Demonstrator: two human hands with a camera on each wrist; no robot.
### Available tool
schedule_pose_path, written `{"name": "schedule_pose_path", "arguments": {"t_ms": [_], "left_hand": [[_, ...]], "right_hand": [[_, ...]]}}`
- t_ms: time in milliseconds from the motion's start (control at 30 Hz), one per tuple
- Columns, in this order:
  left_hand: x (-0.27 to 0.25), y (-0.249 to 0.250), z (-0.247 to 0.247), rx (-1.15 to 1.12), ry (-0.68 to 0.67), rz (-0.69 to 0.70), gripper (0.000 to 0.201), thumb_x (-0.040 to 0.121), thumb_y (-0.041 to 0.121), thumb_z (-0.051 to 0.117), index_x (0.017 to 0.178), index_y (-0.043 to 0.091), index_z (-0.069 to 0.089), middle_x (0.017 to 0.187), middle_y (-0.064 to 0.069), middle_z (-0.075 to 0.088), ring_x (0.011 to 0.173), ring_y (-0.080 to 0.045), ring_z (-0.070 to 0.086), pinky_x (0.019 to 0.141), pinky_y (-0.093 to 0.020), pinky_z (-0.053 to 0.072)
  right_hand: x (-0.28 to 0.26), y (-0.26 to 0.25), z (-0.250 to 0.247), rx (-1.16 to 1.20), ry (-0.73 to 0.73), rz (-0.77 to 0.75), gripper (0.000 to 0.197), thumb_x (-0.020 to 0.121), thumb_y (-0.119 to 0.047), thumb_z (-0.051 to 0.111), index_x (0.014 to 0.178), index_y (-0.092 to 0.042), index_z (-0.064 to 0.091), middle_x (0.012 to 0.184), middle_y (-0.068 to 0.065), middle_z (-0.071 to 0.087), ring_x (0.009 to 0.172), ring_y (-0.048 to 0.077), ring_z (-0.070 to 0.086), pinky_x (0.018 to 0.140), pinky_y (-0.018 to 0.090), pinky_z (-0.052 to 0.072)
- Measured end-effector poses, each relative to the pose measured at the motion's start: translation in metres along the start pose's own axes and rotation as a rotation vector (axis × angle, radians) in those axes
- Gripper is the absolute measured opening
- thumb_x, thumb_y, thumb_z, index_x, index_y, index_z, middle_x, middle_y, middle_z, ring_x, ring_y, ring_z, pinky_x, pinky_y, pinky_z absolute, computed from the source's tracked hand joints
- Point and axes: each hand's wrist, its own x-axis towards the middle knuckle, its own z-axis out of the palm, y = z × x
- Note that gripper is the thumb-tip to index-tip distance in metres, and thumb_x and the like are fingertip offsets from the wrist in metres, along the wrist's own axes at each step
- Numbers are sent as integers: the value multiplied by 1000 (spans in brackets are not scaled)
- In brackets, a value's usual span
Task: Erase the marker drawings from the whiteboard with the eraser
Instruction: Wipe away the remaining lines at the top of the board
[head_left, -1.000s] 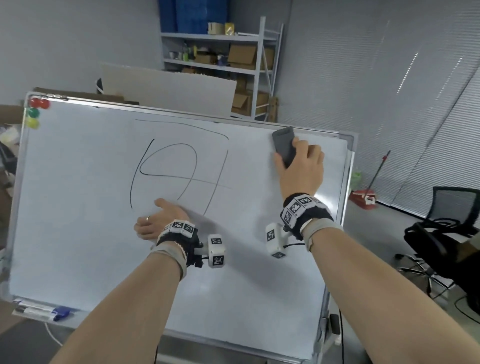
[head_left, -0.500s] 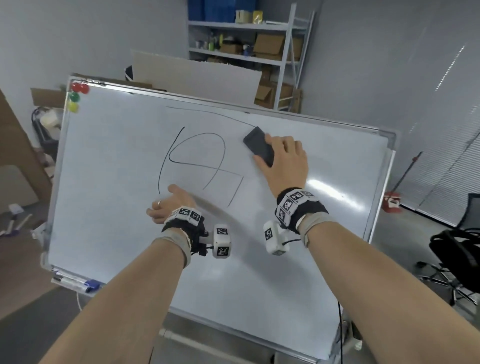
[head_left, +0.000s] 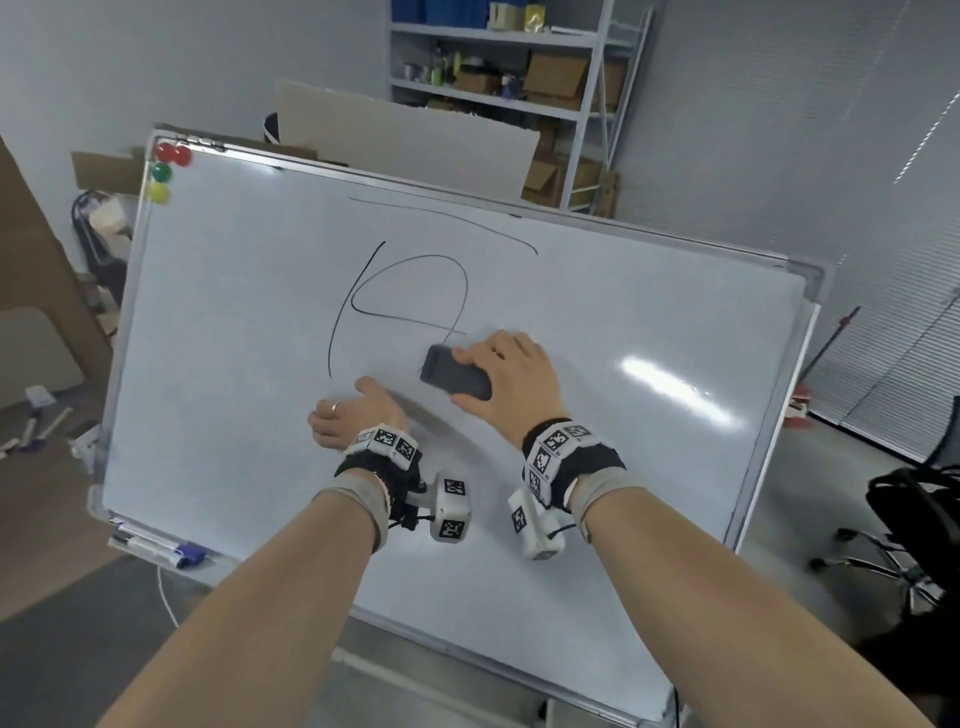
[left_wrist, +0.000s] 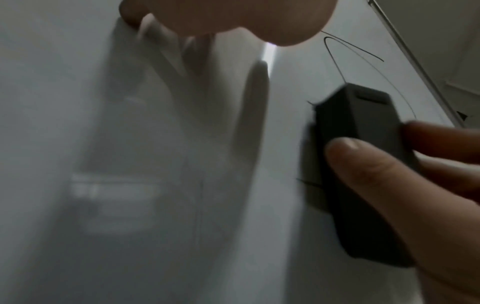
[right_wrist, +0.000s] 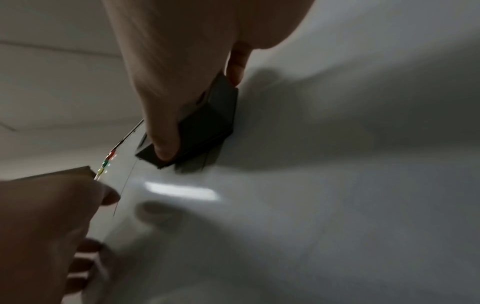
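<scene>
No words, brand names or numbers can be read in any of the three views. The only marks are hand-drawn black marker lines (head_left: 410, 296) on the whiteboard (head_left: 649, 364): a long slanted stroke, a rounded loop crossing it and a long curved line above them, which spell no letter or figure that can be told for sure. The wrist bands (head_left: 558, 449) and the small white blocks (head_left: 451, 506) hanging from them carry square black-and-white code patterns, not text. The boxes on the shelf (head_left: 519, 78) at the back are too small and blurred for any label to be made out.
</scene>
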Motion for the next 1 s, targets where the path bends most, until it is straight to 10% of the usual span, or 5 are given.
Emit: {"name": "schedule_pose_path", "arguments": {"t_ms": [167,467,700,867,1000], "left_hand": [[4,-1,-5,25,-19,9,66,100,47,32,147,0,31,156,-16,27,143,-34,24,119,-43,15],[19,-2,-9,27,-8,-3,69,101,52,26,147,1,33,154,-16,29,140,-34,27,118,-44,18],[43,4,-19,-25,182,19,59,102,48,33,142,7,45,154,-7,33,142,-25,27,113,-36,16],[65,11,-12,-25,258,63,59,101,51,33,140,9,47,151,-5,38,140,-23,33,107,-25,17],[65,-2,-22,-46,171,3,65,101,51,31,147,5,37,157,-10,30,145,-27,25,115,-39,17]], "right_hand": [[-1,-4,-8,-148,-78,-92,46,79,-49,72,119,-28,61,107,0,61,101,26,53,87,41,41],[34,16,-40,-149,275,307,43,80,-44,69,115,-22,55,105,7,53,94,29,48,80,40,41],[7,-33,15,15,-200,-63,48,74,-53,72,113,-28,60,102,-1,56,98,24,52,84,38,42],[17,-2,-5,-56,51,-15,45,72,-45,74,110,-23,62,100,2,58,94,28,55,79,40,44],[24,-13,1,-78,186,26,44,75,-42,73,112,-20,62,102,5,57,94,29,53,76,40,45]]}}
